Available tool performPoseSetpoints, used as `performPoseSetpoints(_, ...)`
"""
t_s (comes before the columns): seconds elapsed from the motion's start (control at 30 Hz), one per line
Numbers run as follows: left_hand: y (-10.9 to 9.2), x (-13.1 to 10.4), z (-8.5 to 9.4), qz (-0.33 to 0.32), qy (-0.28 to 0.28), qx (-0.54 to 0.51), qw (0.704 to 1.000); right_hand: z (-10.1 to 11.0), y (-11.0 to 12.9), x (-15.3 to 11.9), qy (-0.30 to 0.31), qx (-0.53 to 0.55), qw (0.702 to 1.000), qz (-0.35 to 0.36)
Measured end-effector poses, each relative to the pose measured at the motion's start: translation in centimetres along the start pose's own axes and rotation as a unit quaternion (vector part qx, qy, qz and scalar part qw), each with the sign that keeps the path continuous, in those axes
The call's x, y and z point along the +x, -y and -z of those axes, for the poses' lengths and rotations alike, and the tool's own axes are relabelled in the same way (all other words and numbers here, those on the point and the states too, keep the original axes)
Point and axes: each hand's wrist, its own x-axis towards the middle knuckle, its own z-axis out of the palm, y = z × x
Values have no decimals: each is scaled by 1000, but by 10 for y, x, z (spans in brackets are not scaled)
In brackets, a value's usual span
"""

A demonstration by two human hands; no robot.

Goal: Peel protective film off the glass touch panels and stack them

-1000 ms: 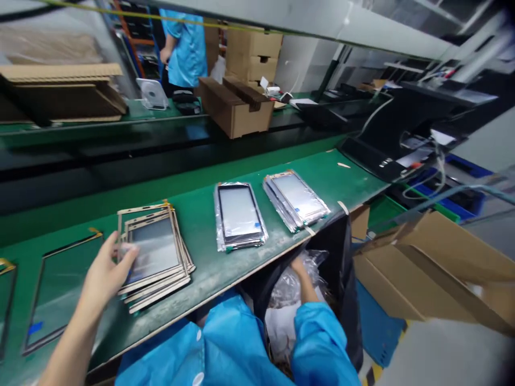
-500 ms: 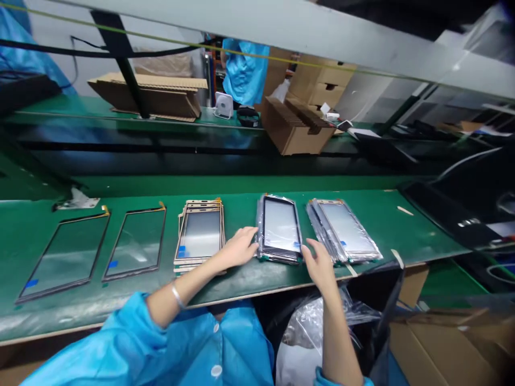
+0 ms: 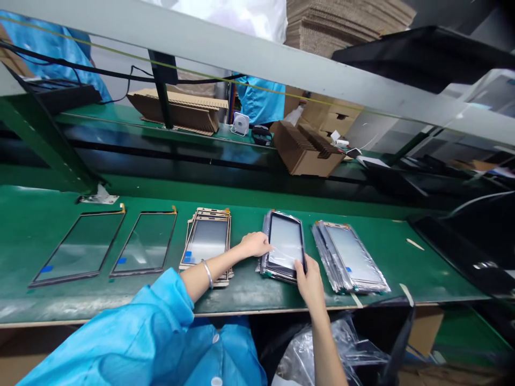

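Observation:
My left hand [image 3: 255, 244] grips the left edge of the top panel of a stack of black-framed glass panels in clear bags [image 3: 286, 242] on the green bench [image 3: 249, 292]. My right hand [image 3: 308, 277] grips the same panel at its near right corner. Left of it lies a stack of tan-framed panels [image 3: 207, 241]. To the right, a fanned stack of bagged panels [image 3: 349, 256]. Two single black-framed panels [image 3: 145, 242] [image 3: 82, 247] lie flat further left.
A conveyor [image 3: 169, 161] runs behind the bench, with cardboard trays [image 3: 306, 150] and flat cardboard [image 3: 181, 107] on the far table. A person in a blue coat [image 3: 261, 102] stands beyond. Clear plastic bags [image 3: 322, 354] sit under the bench edge. Dark equipment [image 3: 462, 252] lies at right.
The view swung left. My left hand left the tan-framed stack and my right hand came up from the plastic bags; both now hold the middle stack's top panel.

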Motion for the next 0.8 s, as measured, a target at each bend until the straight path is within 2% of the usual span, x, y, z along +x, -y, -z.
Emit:
performPoseSetpoints(0.07,-2,3,-2,-3,0,-18,1000,2,13,-4,-10,-28,999,38)
performPoseSetpoints(0.2,-5,7,-10,-15,-7,-68,998,6,40,-18,22,-97,974,202)
performPoseSetpoints(0.27,-8,10,-15,-19,-9,-95,995,5,46,-22,16,-122,964,234)
performPoseSetpoints(0.4,-20,18,-22,-16,2,-149,989,-1,42,-18,-11,-133,969,207)
performPoseSetpoints(0.57,-29,25,-21,-21,28,-198,980,-4,33,-3,37,-80,987,137)
performPoseSetpoints(0.67,-19,21,-13,-40,27,-216,975,5,33,4,82,-48,984,148)
performPoseSetpoints(0.73,-9,17,-8,-53,13,-225,973,15,30,10,131,-9,978,161)
performPoseSetpoints(0.8,0,16,-5,-54,-10,-235,970,22,21,20,150,31,978,145)
